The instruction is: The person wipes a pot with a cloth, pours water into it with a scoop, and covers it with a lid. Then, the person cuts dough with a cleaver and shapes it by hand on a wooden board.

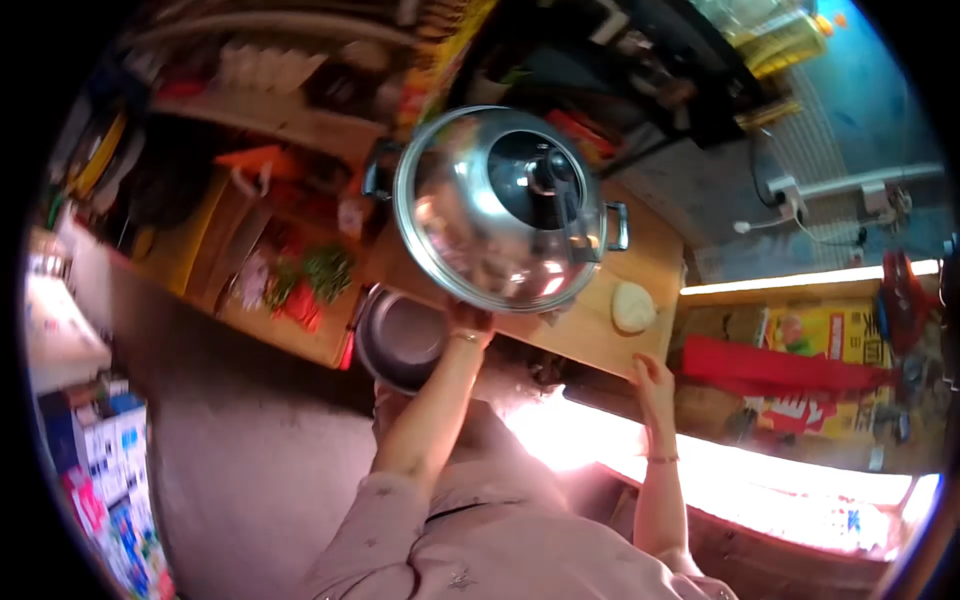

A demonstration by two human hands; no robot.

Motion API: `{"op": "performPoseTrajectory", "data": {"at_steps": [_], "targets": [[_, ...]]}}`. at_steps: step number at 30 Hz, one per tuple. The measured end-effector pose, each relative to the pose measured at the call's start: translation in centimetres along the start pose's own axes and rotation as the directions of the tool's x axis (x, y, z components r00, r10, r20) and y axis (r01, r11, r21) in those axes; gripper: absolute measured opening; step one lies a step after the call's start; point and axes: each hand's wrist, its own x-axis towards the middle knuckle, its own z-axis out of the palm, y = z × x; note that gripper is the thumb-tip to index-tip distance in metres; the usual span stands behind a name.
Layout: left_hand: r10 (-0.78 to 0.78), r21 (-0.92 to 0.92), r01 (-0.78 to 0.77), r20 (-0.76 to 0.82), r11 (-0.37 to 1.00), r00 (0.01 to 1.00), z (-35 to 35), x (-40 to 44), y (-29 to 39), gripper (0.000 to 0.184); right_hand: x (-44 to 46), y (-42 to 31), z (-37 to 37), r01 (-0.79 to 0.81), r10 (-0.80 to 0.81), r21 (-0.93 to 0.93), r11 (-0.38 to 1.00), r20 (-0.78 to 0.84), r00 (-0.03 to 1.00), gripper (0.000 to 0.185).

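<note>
A large steel pot with a domed lid fills the middle of the view; the lid has a dark glass centre and a knob. One pot handle sticks out on the right, another on the left. My left hand is at the near rim of the pot, its fingers hidden by it, so its grip does not show. My right hand is raised by the table's front edge, fingers apart and holding nothing. Just beyond it lies a round, pale, flat piece, perhaps dough.
Under my left forearm is a grey basin. Chopped greens and red pieces lie on the wooden surface at left. A red cloth-like strip and yellow packaging are at right. Plugs and cords hang on the wall.
</note>
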Motion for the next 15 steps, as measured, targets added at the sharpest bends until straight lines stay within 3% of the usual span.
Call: {"op": "performPoseTrajectory", "data": {"at_steps": [2, 4, 5, 6, 7, 8, 9, 10, 11, 12, 13, 14, 15], "targets": [[-0.064, 0.259, 0.099, -0.139, 0.961, 0.988, -4.1, -0.4, 0.3, 0.044, 3.9, 1.3, 2.4, 0.273, -0.273, -0.146, 0.951, 0.02, 0.962, 0.037], [0.059, 0.478, 0.119, -0.341, 0.87, 0.938, -6.4, -1.9, -0.2, 0.036, 8.4, 1.2, 5.8, 0.402, -0.395, -0.152, 0.903, 0.072, 0.916, 0.051], [0.084, 0.582, 0.142, -0.344, 0.8, 0.935, -6.3, -3.1, -0.4, 0.035, 11.1, 1.0, 7.6, 0.553, -0.542, -0.38, 0.741, 0.147, 0.827, 0.06], [0.07, 0.649, 0.119, -0.257, 0.751, 0.964, -7.4, -4.2, 0.0, 0.037, 14.3, 2.5, 9.2, 0.564, -0.576, -0.425, 0.708, 0.116, 0.809, 0.066], [0.049, 0.659, 0.152, -0.276, 0.736, 0.96, -7.6, -5.3, 0.5, 0.039, 17.3, 2.7, 10.7, 0.555, -0.541, -0.53, 0.641, 0.201, 0.817, 0.065], [0.067, 0.75, 0.138, -0.236, 0.647, 0.969, -6.8, -6.8, 0.1, 0.037, 19.3, 3.1, 12.0, 0.526, -0.503, -0.489, 0.696, 0.191, 0.843, 0.056], [0.153, 0.872, 0.178, -0.274, 0.457, 0.949, -6.0, -7.6, -0.3, 0.038, 20.0, 3.3, 13.7, 0.406, -0.396, -0.173, 0.897, 0.088, 0.914, 0.049], [0.231, 0.906, 0.17, -0.274, 0.387, 0.934, -5.7, -8.3, -1.1, 0.038, 19.7, 3.4, 15.7, 0.248, -0.259, 0.384, 0.889, -0.025, 0.966, 0.042], [0.324, 0.944, 0.273, -0.322, 0.187, 0.89, -3.4, -8.6, -3.0, 0.038, 18.6, 2.7, 17.8, 0.128, -0.085, 0.817, 0.563, -0.097, 0.992, 0.037], [0.272, 0.968, 0.221, -0.247, 0.122, 0.93, -4.9, -9.5, -3.9, 0.034, 17.6, 2.7, 15.0, 0.023, -0.147, 0.562, 0.827, 0.177, 0.973, 0.038], [0.228, 0.995, 0.095, -0.09, -0.008, 0.969, -3.6, -7.8, -8.6, 0.032, 16.8, 3.3, 12.5, 0.003, -0.104, 0.219, 0.976, 0.454, 0.885, 0.041], [0.156, 0.991, -0.041, 0.061, -0.128, 0.986, -1.3, -6.3, -13.1, 0.03, 15.7, 6.6, 15.4, 0.019, -0.109, 0.225, 0.974, 0.395, 0.912, 0.035], [0.149, 0.999, -0.021, 0.025, -0.031, 0.989, -0.4, -5.4, -14.7, 0.027, 14.8, 8.3, 16.0, 0.019, -0.125, 0.233, 0.972, 0.446, 0.886, 0.036]]}}
